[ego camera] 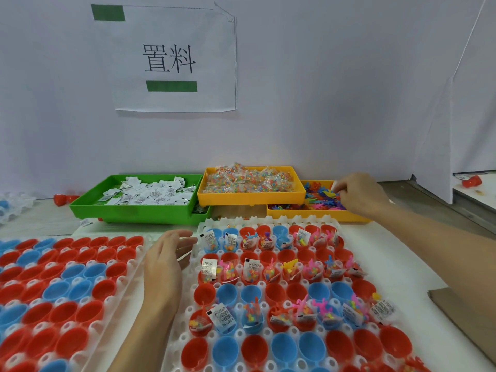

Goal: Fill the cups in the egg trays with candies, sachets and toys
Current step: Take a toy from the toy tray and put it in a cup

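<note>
Two white plastic egg trays hold red and blue plastic cups: right tray (271, 284) at 6 o'clock, three rows filled; left tray (128, 267) at 8 o'clock. Green bin of white sachets (150, 193), yellow bin of bagged candies (249, 179), yellow bin of coloured toys (322, 198) at 12 o'clock.

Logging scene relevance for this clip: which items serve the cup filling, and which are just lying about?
In use:
right egg tray
left egg tray
green sachet tray
yellow candy tray
yellow toy tray
right hand, reaching into the toys

Lying about:
wall sign
cardboard
loose sachet
</note>
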